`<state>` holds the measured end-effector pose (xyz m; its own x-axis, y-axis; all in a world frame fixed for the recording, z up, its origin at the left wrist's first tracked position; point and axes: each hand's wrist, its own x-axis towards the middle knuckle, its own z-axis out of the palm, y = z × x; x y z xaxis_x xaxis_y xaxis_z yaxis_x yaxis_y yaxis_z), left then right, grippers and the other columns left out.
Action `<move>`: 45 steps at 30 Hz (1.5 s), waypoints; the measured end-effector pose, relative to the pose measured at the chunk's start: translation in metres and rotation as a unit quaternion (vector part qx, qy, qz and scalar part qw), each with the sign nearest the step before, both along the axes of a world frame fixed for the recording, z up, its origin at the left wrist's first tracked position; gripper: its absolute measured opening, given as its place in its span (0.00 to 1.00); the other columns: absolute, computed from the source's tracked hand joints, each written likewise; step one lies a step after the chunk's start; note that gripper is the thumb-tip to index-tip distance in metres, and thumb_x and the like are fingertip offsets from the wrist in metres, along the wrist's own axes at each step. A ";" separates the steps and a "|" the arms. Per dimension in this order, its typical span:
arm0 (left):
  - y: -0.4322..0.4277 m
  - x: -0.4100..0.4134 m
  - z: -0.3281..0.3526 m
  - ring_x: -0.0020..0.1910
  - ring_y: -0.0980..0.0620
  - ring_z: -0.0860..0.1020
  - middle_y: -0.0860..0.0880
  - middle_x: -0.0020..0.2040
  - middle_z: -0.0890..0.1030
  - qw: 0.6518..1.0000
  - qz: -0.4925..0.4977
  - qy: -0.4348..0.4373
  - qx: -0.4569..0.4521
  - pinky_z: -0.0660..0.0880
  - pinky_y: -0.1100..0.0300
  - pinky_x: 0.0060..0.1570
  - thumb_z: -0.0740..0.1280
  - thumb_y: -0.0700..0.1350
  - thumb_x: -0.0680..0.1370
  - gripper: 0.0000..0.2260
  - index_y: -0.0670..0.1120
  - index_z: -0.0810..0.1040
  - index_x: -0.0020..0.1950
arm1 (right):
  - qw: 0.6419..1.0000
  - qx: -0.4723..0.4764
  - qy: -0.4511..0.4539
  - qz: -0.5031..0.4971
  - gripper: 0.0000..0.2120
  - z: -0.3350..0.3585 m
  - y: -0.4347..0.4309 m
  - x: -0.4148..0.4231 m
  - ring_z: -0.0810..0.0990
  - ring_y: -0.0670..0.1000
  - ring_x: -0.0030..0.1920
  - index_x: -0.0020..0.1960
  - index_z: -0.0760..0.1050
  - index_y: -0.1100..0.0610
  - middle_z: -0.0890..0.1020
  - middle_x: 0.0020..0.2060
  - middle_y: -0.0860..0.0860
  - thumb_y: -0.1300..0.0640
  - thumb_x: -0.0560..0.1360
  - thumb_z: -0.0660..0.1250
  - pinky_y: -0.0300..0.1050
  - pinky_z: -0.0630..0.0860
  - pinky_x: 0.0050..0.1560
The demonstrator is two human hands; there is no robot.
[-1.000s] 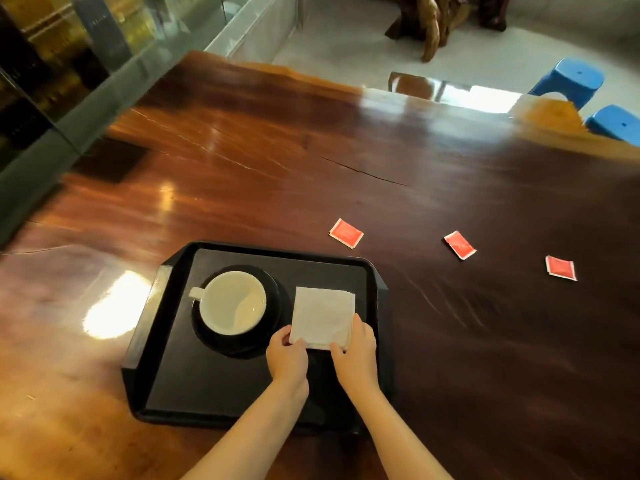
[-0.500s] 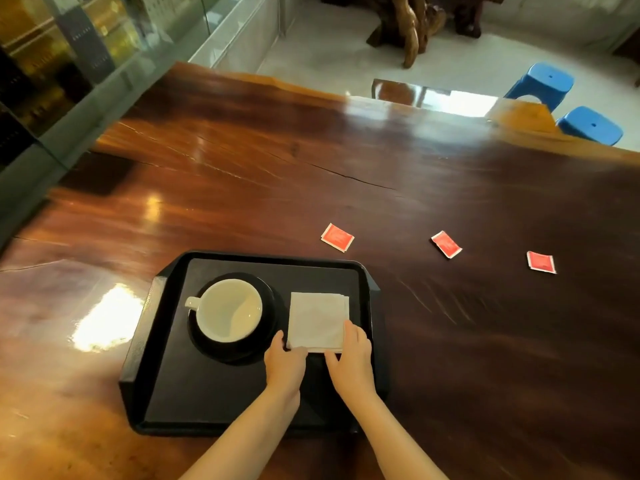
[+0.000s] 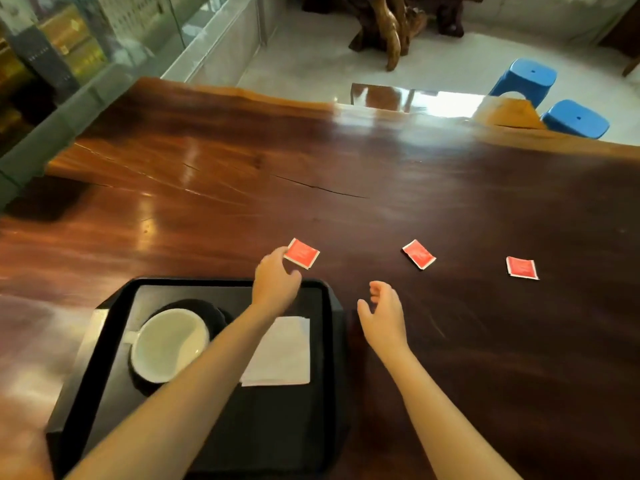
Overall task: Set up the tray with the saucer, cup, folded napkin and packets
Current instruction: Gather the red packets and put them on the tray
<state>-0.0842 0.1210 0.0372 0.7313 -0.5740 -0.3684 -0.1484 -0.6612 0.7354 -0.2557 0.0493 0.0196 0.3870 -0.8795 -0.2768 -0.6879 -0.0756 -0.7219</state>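
Observation:
A black tray [image 3: 332,341] lies on the wooden table near me. On it a white cup [image 3: 166,344] stands on a dark saucer [image 3: 214,310], and a folded white napkin [image 3: 284,355] lies to their right. Three red packets rest on the table beyond the tray: the nearest packet [image 3: 302,253], a middle packet [image 3: 419,254] and a far-right packet [image 3: 521,267]. My left hand [image 3: 275,280] reaches over the tray's far edge, its fingers touching the nearest packet's left corner. My right hand [image 3: 384,311] hovers open right of the tray, holding nothing.
The long dark wooden table [image 3: 346,188] stretches far ahead and to the right. Two blue stools [image 3: 550,98] stand past its far right edge. A glass partition [image 3: 86,64] runs along the left side.
Both hands have let go of the napkin, which stays on the tray. My left hand has moved forward to the nearest packet; my right hand has moved off the tray to the right.

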 end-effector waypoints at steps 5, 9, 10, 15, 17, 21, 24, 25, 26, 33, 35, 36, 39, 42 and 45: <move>-0.068 0.041 -0.041 0.68 0.41 0.67 0.42 0.70 0.69 0.979 -0.082 -0.113 0.151 0.68 0.46 0.62 0.62 0.45 0.78 0.24 0.46 0.61 0.73 | 0.996 -0.049 0.078 -0.021 0.20 -0.018 -0.081 -0.019 0.69 0.56 0.64 0.67 0.66 0.61 0.72 0.63 0.57 0.58 0.77 0.62 0.48 0.69 0.61; -0.084 0.029 -0.059 0.67 0.40 0.65 0.40 0.68 0.68 0.960 -0.090 -0.154 0.214 0.67 0.46 0.62 0.64 0.47 0.77 0.26 0.44 0.61 0.73 | 0.980 -0.092 0.177 -0.014 0.20 -0.033 -0.134 -0.035 0.69 0.60 0.61 0.66 0.66 0.63 0.72 0.61 0.60 0.55 0.78 0.61 0.52 0.70 0.59; -0.085 0.024 -0.062 0.66 0.40 0.65 0.40 0.68 0.68 0.956 -0.088 -0.177 0.216 0.67 0.46 0.62 0.65 0.47 0.76 0.26 0.43 0.62 0.72 | 0.977 -0.101 0.186 -0.010 0.20 -0.036 -0.144 -0.038 0.68 0.60 0.62 0.67 0.65 0.63 0.72 0.62 0.60 0.55 0.78 0.61 0.53 0.69 0.60; -0.094 0.018 -0.069 0.64 0.39 0.67 0.38 0.66 0.67 0.970 -0.017 -0.167 0.173 0.69 0.48 0.60 0.70 0.43 0.74 0.27 0.42 0.65 0.70 | 0.967 -0.118 0.225 0.006 0.24 -0.053 -0.180 -0.041 0.66 0.60 0.64 0.70 0.62 0.61 0.68 0.66 0.59 0.55 0.77 0.62 0.52 0.67 0.63; -0.098 0.015 -0.067 0.60 0.39 0.72 0.40 0.65 0.67 0.982 0.012 -0.124 0.140 0.72 0.50 0.54 0.70 0.39 0.73 0.24 0.43 0.68 0.67 | 0.968 -0.115 0.222 0.002 0.22 -0.059 -0.187 -0.039 0.66 0.59 0.63 0.67 0.66 0.61 0.69 0.64 0.58 0.56 0.76 0.65 0.52 0.67 0.62; -0.104 0.000 -0.064 0.58 0.42 0.73 0.42 0.63 0.70 0.995 0.034 -0.077 0.052 0.70 0.57 0.48 0.70 0.38 0.72 0.19 0.46 0.72 0.62 | 0.983 -0.086 0.159 -0.022 0.16 -0.060 -0.192 -0.035 0.69 0.59 0.60 0.59 0.69 0.60 0.71 0.59 0.58 0.61 0.73 0.68 0.51 0.69 0.58; -0.110 -0.014 -0.060 0.54 0.47 0.76 0.42 0.61 0.75 0.993 0.089 0.048 -0.058 0.72 0.59 0.47 0.68 0.36 0.74 0.17 0.47 0.73 0.62 | 0.995 -0.058 0.079 -0.019 0.12 -0.061 -0.189 -0.040 0.73 0.56 0.55 0.55 0.68 0.59 0.75 0.55 0.56 0.64 0.73 0.66 0.47 0.72 0.48; -0.111 -0.019 -0.057 0.53 0.48 0.77 0.41 0.61 0.76 0.983 0.108 0.111 -0.096 0.75 0.60 0.45 0.66 0.35 0.75 0.17 0.46 0.73 0.63 | 0.998 -0.031 0.046 -0.019 0.10 -0.061 -0.187 -0.042 0.75 0.55 0.53 0.54 0.68 0.57 0.76 0.54 0.56 0.64 0.74 0.65 0.45 0.72 0.44; -0.112 -0.024 -0.052 0.52 0.48 0.78 0.41 0.60 0.76 0.971 0.121 0.164 -0.122 0.78 0.60 0.43 0.64 0.33 0.76 0.18 0.46 0.72 0.64 | 1.000 0.003 0.009 -0.019 0.08 -0.060 -0.184 -0.044 0.76 0.53 0.50 0.53 0.69 0.56 0.78 0.53 0.55 0.63 0.75 0.64 0.43 0.72 0.41; -0.103 -0.057 -0.022 0.52 0.50 0.79 0.42 0.59 0.77 0.933 0.108 0.292 -0.181 0.80 0.54 0.49 0.56 0.34 0.80 0.15 0.46 0.74 0.62 | 0.961 0.119 -0.250 -0.024 0.07 -0.001 -0.144 -0.045 0.81 0.50 0.51 0.52 0.73 0.52 0.81 0.51 0.53 0.59 0.75 0.67 0.44 0.80 0.46; -0.098 -0.067 -0.013 0.50 0.51 0.80 0.42 0.57 0.78 0.926 0.095 0.308 -0.194 0.81 0.54 0.47 0.56 0.36 0.81 0.13 0.47 0.75 0.61 | 0.959 0.112 -0.261 0.013 0.07 0.010 -0.128 -0.042 0.81 0.50 0.50 0.53 0.74 0.53 0.81 0.51 0.53 0.59 0.75 0.66 0.46 0.81 0.47; -0.095 -0.072 -0.009 0.49 0.51 0.80 0.42 0.56 0.79 0.922 0.088 0.318 -0.203 0.81 0.54 0.47 0.56 0.38 0.81 0.12 0.47 0.75 0.60 | 0.963 0.095 -0.251 0.034 0.08 0.013 -0.119 -0.041 0.81 0.49 0.50 0.53 0.75 0.53 0.81 0.50 0.52 0.59 0.75 0.66 0.44 0.81 0.46; -0.083 -0.087 0.001 0.51 0.51 0.80 0.45 0.53 0.80 0.916 0.062 0.331 -0.219 0.80 0.56 0.48 0.57 0.44 0.81 0.12 0.47 0.75 0.62 | 0.980 0.010 -0.182 0.077 0.09 0.015 -0.097 -0.040 0.76 0.43 0.42 0.55 0.76 0.53 0.76 0.49 0.48 0.60 0.75 0.66 0.29 0.75 0.39; -0.072 -0.099 0.005 0.54 0.50 0.80 0.45 0.55 0.80 0.921 0.018 0.319 -0.221 0.80 0.56 0.50 0.62 0.44 0.79 0.11 0.48 0.75 0.62 | 0.987 -0.029 -0.143 0.066 0.10 0.019 -0.083 -0.048 0.74 0.42 0.38 0.56 0.77 0.53 0.73 0.50 0.49 0.60 0.75 0.66 0.25 0.73 0.37; -0.067 -0.111 0.011 0.55 0.47 0.80 0.44 0.57 0.80 0.918 -0.008 0.328 -0.223 0.79 0.52 0.53 0.65 0.41 0.77 0.13 0.47 0.76 0.62 | 0.992 -0.027 -0.120 0.039 0.12 0.026 -0.075 -0.060 0.74 0.43 0.38 0.57 0.77 0.53 0.73 0.53 0.50 0.61 0.74 0.66 0.28 0.73 0.38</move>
